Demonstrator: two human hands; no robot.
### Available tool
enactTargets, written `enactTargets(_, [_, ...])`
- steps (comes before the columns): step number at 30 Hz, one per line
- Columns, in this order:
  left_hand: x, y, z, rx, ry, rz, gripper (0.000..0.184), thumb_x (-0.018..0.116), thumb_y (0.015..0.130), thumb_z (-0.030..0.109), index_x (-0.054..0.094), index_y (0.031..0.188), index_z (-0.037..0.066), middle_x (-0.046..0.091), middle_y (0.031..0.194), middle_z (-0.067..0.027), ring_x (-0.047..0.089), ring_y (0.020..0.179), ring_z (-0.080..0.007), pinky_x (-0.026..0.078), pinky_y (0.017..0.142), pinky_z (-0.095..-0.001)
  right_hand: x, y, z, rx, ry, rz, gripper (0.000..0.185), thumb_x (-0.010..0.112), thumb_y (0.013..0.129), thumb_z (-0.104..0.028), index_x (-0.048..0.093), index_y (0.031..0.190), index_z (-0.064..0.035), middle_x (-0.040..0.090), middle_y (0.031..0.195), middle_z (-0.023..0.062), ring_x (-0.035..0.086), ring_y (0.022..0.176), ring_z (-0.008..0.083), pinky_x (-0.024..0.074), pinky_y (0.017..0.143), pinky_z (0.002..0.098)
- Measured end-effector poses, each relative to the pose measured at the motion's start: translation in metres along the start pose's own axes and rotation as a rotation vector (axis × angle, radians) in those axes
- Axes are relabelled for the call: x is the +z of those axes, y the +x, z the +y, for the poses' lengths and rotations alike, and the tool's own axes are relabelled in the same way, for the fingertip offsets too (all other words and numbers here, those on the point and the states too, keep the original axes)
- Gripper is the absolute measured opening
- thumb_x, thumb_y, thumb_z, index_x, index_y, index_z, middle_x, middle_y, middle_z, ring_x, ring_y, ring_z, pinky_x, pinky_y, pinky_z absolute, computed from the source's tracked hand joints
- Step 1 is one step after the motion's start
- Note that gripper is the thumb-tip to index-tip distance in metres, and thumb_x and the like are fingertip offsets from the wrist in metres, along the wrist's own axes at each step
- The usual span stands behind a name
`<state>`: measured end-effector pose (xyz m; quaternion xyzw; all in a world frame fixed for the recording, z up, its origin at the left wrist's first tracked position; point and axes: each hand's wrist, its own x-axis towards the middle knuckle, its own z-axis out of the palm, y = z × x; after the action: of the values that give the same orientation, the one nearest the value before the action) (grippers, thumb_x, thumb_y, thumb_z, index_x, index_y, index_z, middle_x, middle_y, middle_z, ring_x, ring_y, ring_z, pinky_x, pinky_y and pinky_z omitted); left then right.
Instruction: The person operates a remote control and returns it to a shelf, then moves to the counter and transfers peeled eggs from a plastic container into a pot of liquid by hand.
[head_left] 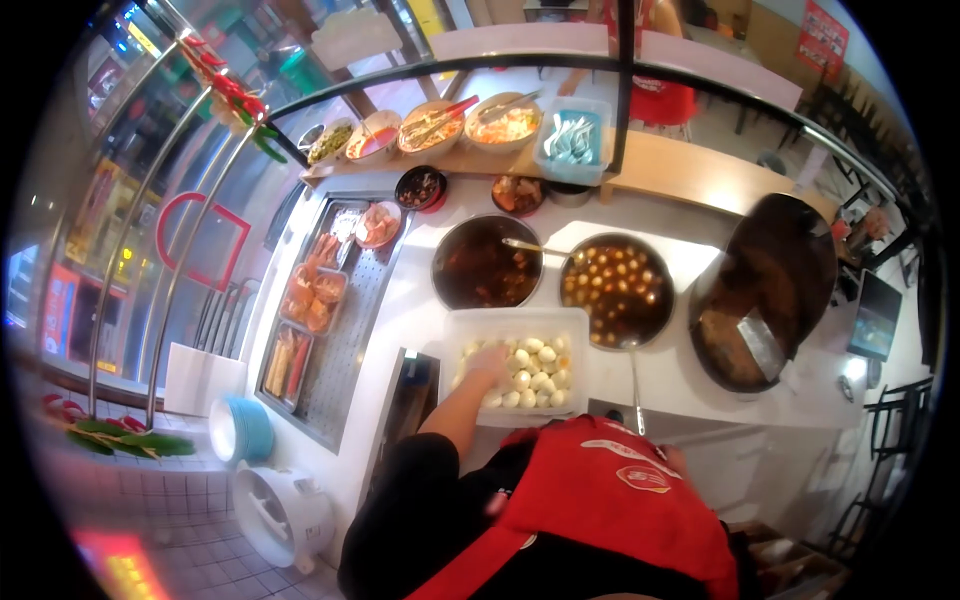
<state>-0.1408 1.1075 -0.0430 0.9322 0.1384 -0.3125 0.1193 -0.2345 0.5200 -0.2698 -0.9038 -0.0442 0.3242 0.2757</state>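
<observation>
My left hand reaches into a white plastic tub at the counter's near edge. It touches the peeled eggs in there. Its fingers are blurred among the eggs, so their grip does not show. A bit of my right hand shows beside my red apron, its fingers hidden. Just beyond the tub stand a round pot of dark sauce and a pot of eggs in brown broth. A ladle leans out of the egg pot, and another ladle lies across both pots.
On the right is a large dark pan with a flat metal scraper. At left, metal trays hold food. Bowls with tongs and a box of spoons line the back shelf. Blue plates stand lower left.
</observation>
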Motion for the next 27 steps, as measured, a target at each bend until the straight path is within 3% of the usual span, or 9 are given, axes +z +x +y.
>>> enactTargets(1, [-0.002,0.002,-0.002,-0.005,-0.016,-0.055,0.077,0.081,0.069,0.033,0.053,0.139,0.017,0.062,0.138,-0.0127,0.059,0.127,-0.0336,0.047,0.106,-0.0435,0.000,0.001,-0.001,-0.004,-0.020,0.010,0.031,0.061,0.091,-0.024,0.076,0.112,-0.0080,0.074,0.109,0.0174,0.072,0.097,0.0353,0.0561,0.088,0.0443])
enactTargets(4, [-0.014,-0.001,-0.007,0.007,-0.117,-0.144,0.097,0.085,0.065,0.043,0.043,0.146,0.014,0.062,0.138,-0.0149,0.059,0.127,-0.0347,0.047,0.106,-0.0432,0.018,0.007,0.012,-0.077,-0.171,0.093,0.031,0.060,0.092,-0.025,0.077,0.112,-0.0091,0.074,0.109,0.0177,0.071,0.101,0.0351,0.0547,0.091,0.0447])
enactTargets(7, [-0.005,0.007,-0.012,0.000,-0.137,-0.147,0.099,0.085,0.064,0.046,0.043,0.149,0.014,0.060,0.140,-0.0149,0.057,0.130,-0.0342,0.046,0.108,-0.0426,0.015,0.002,0.004,-0.051,-0.121,0.068,0.032,0.058,0.092,-0.029,0.078,0.111,-0.0120,0.074,0.111,0.0173,0.070,0.105,0.0344,0.0535,0.094,0.0443])
enactTargets(9, [0.012,0.017,-0.020,0.039,-0.080,-0.126,0.098,0.083,0.066,0.047,0.045,0.149,0.013,0.059,0.141,-0.0162,0.056,0.131,-0.0345,0.046,0.108,-0.0427,0.012,-0.008,-0.004,-0.051,-0.069,0.068,0.032,0.057,0.092,-0.030,0.078,0.110,-0.0127,0.074,0.111,0.0169,0.069,0.105,0.0344,0.0536,0.094,0.0442])
enactTargets(11, [0.019,0.020,-0.020,0.080,-0.024,-0.099,0.096,0.081,0.068,0.048,0.046,0.150,0.012,0.058,0.142,-0.0175,0.055,0.132,-0.0348,0.045,0.109,-0.0428,0.010,-0.014,-0.008,0.144,0.355,0.066,0.033,0.055,0.092,-0.029,0.077,0.111,-0.0132,0.074,0.112,0.0152,0.069,0.104,0.0341,0.0535,0.093,0.0444])
enactTargets(14, [0.024,0.015,-0.017,0.116,-0.063,-0.064,0.077,0.076,0.077,0.039,0.051,0.145,0.012,0.059,0.141,-0.0189,0.054,0.133,-0.0341,0.045,0.110,-0.0427,0.018,-0.013,0.001,-0.018,0.015,0.058,0.033,0.052,0.093,-0.026,0.077,0.112,-0.0145,0.074,0.112,0.0141,0.069,0.104,0.0338,0.0537,0.094,0.0440])
enactTargets(20, [0.015,0.010,-0.011,0.083,-0.076,-0.135,0.078,0.073,0.079,0.040,0.049,0.144,0.004,0.059,0.138,-0.0237,0.056,0.129,-0.0359,0.046,0.108,-0.0432,0.060,0.009,0.059,0.131,0.175,-0.009,0.034,0.050,0.094,-0.026,0.076,0.113,-0.0160,0.073,0.116,0.0143,0.068,0.108,0.0338,0.0532,0.095,0.0431])
enactTargets(23, [0.033,0.029,-0.016,0.141,-0.051,-0.110,0.076,0.072,0.081,0.041,0.048,0.143,0.004,0.061,0.134,-0.0244,0.059,0.126,-0.0374,0.047,0.105,-0.0442,0.030,-0.005,0.024,0.024,-0.063,-0.009,0.036,0.049,0.095,-0.028,0.076,0.114,-0.0158,0.072,0.117,0.0154,0.068,0.110,0.0341,0.0521,0.098,0.0428])
enactTargets(27, [0.021,0.011,-0.001,0.150,-0.083,-0.106,0.075,0.068,0.082,0.040,0.046,0.144,0.004,0.064,0.129,-0.0254,0.061,0.121,-0.0394,0.049,0.101,-0.0455,0.024,-0.009,0.010,0.121,0.024,-0.021,0.036,0.050,0.095,-0.029,0.075,0.117,-0.0158,0.072,0.118,0.0165,0.068,0.110,0.0338,0.0516,0.099,0.0423])
